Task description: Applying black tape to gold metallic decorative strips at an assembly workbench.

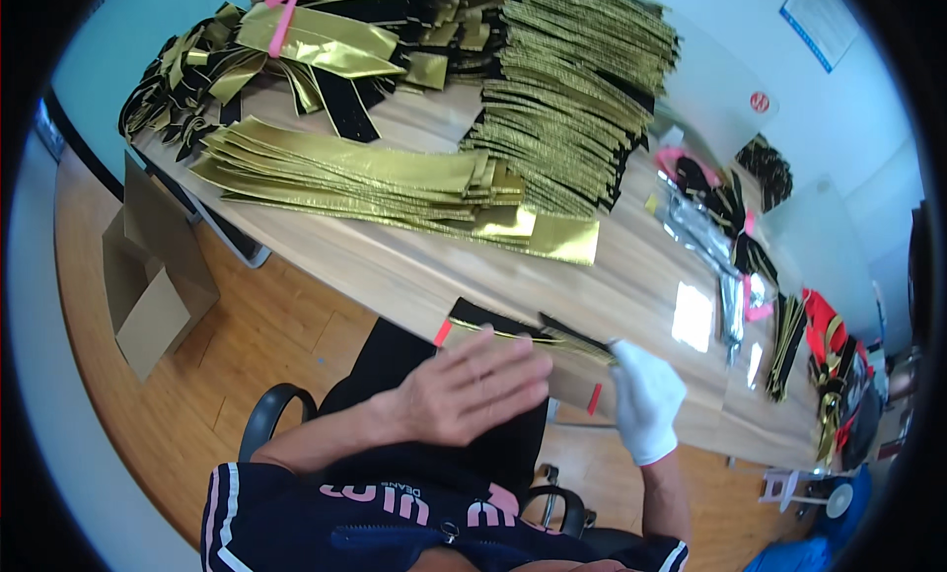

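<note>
A black strip of material with a gold edge (483, 319) lies along the near edge of the table. My bare left hand (469, 387) is stretched flat over its near side, fingers extended and holding nothing. Part of the strip is hidden behind that hand. My right hand (648, 399), in a white glove, closes its fingertips on the strip's right end, where a narrow black flap (577, 337) stands up at a slant. Two short red marks, a left one (443, 332) and a right one (595, 398), sit at the table edge on either side.
Beyond lies a fanned pile of gold strips (345, 173), with a tall stack of gold-and-black pieces (572, 89) behind it. A pink-tied bundle (321, 41) is at the far left. Silver packets (700, 227) lie to the right. An open cardboard box (158, 266) stands on the floor.
</note>
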`<control>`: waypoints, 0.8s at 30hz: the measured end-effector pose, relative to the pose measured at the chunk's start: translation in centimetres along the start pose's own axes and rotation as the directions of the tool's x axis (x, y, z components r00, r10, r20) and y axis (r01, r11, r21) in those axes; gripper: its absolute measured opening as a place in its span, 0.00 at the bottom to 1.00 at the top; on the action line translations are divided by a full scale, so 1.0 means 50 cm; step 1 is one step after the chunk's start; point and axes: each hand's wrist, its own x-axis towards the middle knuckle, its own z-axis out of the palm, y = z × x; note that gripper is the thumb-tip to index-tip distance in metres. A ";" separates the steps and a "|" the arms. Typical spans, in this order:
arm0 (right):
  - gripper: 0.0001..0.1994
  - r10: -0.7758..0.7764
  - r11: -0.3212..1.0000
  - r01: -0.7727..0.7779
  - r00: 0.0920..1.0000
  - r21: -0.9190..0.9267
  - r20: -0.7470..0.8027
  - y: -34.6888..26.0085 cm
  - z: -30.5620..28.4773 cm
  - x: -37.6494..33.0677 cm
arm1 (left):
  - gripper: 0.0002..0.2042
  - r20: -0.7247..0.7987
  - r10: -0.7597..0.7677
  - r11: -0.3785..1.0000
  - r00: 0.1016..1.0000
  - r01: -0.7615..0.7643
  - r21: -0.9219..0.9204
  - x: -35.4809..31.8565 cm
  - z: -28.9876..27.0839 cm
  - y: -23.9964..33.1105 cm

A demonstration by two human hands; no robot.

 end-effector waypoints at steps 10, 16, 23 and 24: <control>0.14 -0.071 0.997 0.059 0.779 -0.039 -0.624 0.217 -0.133 0.609 | 0.21 -0.088 -0.069 0.997 0.994 0.065 -0.047 -0.026 0.024 -0.008; 0.15 -0.045 0.999 0.047 0.937 -0.002 -0.347 0.357 -0.058 0.829 | 0.24 -0.062 -0.159 0.984 0.985 0.154 -0.085 -0.050 0.021 -0.013; 0.24 0.051 0.990 -0.061 0.995 -0.124 -0.086 0.399 -0.007 0.814 | 0.23 -0.040 -0.239 0.968 0.970 0.235 -0.091 -0.093 0.032 -0.033; 0.24 0.018 0.980 -0.038 0.994 -0.197 -0.104 0.397 -0.005 0.815 | 0.22 -0.043 -0.229 0.969 0.972 0.224 -0.105 -0.090 0.035 -0.036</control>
